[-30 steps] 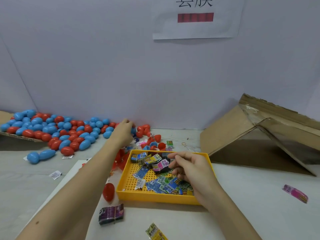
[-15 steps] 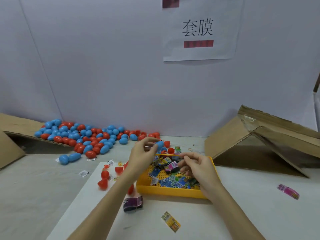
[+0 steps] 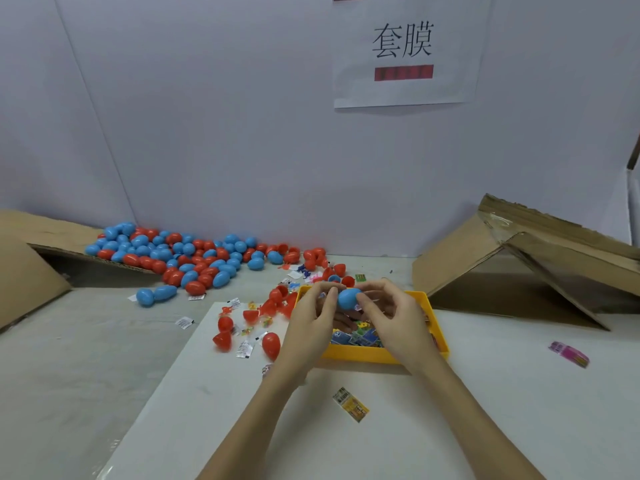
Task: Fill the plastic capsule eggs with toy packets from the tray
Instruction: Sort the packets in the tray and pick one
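**Blue capsule half held above the tray**

Egg pile [image 3: 180, 258] at far left; loose red halves [image 3: 249, 317] nearer. Left hand [image 3: 311, 323] and right hand [image 3: 394, 320] both pinch the blue capsule half [image 3: 348, 298] over the yellow tray [image 3: 363, 355], hiding most packets [image 3: 356, 336]. Cardboard box [image 3: 519, 265] at right.

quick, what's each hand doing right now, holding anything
Left hand: fingers curled, pinching the blue capsule egg above the yellow tray.
Right hand: pinches the same egg from the other side.
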### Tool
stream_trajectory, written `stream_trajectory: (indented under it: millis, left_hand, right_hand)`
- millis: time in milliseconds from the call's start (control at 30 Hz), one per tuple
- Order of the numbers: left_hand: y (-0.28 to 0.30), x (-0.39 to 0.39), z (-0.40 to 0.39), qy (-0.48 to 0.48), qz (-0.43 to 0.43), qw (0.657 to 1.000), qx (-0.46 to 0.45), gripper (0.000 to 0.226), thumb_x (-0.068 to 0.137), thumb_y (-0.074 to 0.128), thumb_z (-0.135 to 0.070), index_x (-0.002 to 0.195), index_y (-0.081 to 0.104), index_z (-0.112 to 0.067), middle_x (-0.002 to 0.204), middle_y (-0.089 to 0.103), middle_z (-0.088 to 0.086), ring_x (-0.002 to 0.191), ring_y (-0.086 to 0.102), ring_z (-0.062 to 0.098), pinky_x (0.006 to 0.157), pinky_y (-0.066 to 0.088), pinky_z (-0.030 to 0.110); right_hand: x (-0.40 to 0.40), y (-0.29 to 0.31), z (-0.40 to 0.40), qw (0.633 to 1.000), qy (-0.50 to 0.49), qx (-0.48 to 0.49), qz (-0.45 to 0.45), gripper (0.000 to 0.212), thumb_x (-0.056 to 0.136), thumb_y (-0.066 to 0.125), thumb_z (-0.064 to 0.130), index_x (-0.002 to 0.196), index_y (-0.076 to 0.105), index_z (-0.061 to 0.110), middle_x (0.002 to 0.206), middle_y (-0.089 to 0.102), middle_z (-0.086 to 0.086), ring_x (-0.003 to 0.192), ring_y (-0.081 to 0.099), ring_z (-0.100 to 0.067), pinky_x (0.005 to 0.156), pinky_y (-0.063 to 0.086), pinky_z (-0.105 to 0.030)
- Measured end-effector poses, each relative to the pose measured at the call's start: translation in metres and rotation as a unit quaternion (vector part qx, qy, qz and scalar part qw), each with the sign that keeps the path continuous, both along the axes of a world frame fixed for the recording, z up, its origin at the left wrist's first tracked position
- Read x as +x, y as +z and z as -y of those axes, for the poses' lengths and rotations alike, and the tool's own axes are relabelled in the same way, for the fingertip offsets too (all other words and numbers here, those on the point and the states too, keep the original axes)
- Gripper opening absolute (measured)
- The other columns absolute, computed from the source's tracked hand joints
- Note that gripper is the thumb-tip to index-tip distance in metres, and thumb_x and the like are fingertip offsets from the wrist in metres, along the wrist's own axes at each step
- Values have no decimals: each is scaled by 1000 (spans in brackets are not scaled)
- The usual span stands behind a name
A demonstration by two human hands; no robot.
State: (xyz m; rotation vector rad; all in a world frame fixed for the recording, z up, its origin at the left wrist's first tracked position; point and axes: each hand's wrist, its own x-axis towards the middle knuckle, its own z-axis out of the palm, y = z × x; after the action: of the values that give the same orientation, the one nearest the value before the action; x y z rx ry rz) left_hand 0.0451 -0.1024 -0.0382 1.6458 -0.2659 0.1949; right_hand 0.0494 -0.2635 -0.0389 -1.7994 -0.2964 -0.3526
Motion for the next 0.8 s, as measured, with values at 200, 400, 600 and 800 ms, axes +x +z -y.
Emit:
stream_trajectory:
  millis: [200, 400, 600, 800]
  left_hand:
    - [-1, 1, 1, -48, 6, 999, 22, 22, 106, 51, -33, 126, 54, -26, 108, 70, 2, 87, 74, 20, 75, 62, 29]
    - [0, 4, -6, -51, 25, 997, 56, 19, 103, 58, -21, 122, 59, -22, 107, 70, 3, 85, 75, 19, 74, 62, 27]
    - [-2, 6, -6, -57, 36, 994, 81, 28, 101, 63, -25, 127, 57, -20, 106, 71, 1, 85, 75, 17, 76, 63, 29]
    - [-5, 9, -10, 94, 98, 988, 76, 22, 100, 64, -20, 121, 58, -25, 96, 72, -5, 81, 71, 11, 73, 60, 23]
  right_hand:
    - [3, -2, 1, 999, -38, 22, -25, 22, 96, 66, 36, 103, 68, 15, 86, 73, 3, 71, 72, -12, 64, 59, -22]
    - [4, 0, 2, 999, -1, 40, -27, 23, 100, 62, 30, 113, 68, 12, 90, 73, 0, 67, 70, -10, 60, 54, -18]
    - [3, 0, 3, 999, -3, 39, -18, 19, 98, 66, 27, 112, 72, 15, 92, 75, 5, 73, 72, -9, 65, 56, -19]
    - [9, -6, 6, 994, -41, -96, -20, 9, 95, 73, 19, 104, 75, 21, 96, 74, 9, 88, 69, -3, 74, 55, -15]
